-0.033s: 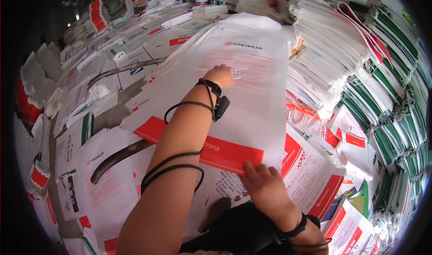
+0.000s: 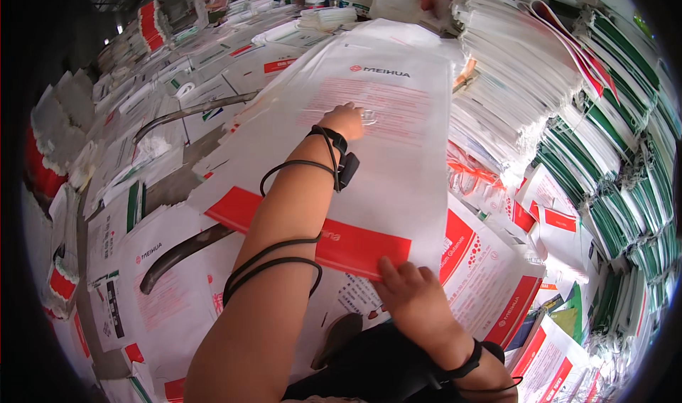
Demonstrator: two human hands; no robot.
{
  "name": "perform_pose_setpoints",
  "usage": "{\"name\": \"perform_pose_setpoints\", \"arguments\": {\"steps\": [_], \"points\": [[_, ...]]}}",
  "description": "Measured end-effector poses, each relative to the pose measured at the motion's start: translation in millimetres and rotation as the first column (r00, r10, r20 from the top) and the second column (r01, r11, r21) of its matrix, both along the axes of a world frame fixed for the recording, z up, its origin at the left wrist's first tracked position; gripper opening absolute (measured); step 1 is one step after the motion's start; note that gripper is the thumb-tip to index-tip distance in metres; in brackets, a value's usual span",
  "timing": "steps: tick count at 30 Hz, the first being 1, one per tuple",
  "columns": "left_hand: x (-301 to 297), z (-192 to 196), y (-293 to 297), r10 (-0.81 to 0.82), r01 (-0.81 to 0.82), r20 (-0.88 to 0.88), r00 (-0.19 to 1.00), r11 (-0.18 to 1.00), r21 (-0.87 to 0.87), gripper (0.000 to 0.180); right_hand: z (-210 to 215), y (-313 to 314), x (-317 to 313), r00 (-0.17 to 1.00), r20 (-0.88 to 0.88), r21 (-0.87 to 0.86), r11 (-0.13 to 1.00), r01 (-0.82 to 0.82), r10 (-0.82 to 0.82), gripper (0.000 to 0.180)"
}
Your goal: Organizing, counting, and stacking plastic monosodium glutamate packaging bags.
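Observation:
A large white woven sack [image 2: 387, 168] with a red band lies flat before me, on top of a pile of similar sacks. My left hand [image 2: 346, 121] rests on its printed middle, fingers curled. A small clear, shiny piece [image 2: 368, 117] shows at those fingers; its kind is unclear. Nearer to me, my right hand [image 2: 419, 296] pinches the right corner of the sack's red band [image 2: 369, 248], thumb and fingers closed on it. Black wristbands and a looped black cord [image 2: 273, 261] are on my left arm.
Tall stacks of white sacks [image 2: 515, 76] and green-edged sacks [image 2: 618, 183] rise at the right. Bent metal bars [image 2: 186, 255] stick out at the left among loose sacks [image 2: 153, 289]. A person [image 2: 216, 3] is far back at the left.
The sack and its red band have shifted very slightly left in view. Both hands keep nearly the same places and hold.

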State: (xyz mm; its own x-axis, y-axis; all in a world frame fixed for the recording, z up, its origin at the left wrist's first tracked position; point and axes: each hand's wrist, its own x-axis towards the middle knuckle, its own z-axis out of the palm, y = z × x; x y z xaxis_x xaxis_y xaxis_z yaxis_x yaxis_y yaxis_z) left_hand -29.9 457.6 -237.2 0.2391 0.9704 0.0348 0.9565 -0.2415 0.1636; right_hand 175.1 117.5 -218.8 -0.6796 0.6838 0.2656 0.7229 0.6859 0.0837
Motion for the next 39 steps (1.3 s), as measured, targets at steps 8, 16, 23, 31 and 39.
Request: {"name": "perform_pose_setpoints", "arguments": {"steps": [8, 16, 23, 31, 39], "points": [[4, -41, 40, 0.179, -0.172, 0.132, 0.975, 0.983, -0.060, 0.053, -11, -1, 11, 0.990, -0.103, -0.005, 0.995, -0.100, 0.099, 0.023], [-67, 6, 0, 0.023, -0.018, 0.062, 0.998, 0.997, -0.081, 0.033, -5, -7, 7, 0.988, -0.153, -0.065, 0.997, -0.040, 0.029, 0.027], [-147, 149, -195, -0.222, -0.017, 0.823, 0.522, 0.963, 0.270, 0.029, 2, -22, 8, 0.951, -0.283, 0.017, 0.992, -0.127, 0.127, 0.025], [-56, 194, -351, -0.102, 0.427, 0.994, -0.032, 0.898, 0.105, 0.040, 62, -39, -42, 0.140, -0.936, -0.311, 0.571, -0.760, -0.323, 0.072], [-43, 200, -352, 0.000, 0.521, 0.907, -0.421, 0.819, 0.242, 0.024, 88, -107, -28, 0.442, -0.821, -0.548, 0.283, -0.787, -0.361, 0.028]]}}
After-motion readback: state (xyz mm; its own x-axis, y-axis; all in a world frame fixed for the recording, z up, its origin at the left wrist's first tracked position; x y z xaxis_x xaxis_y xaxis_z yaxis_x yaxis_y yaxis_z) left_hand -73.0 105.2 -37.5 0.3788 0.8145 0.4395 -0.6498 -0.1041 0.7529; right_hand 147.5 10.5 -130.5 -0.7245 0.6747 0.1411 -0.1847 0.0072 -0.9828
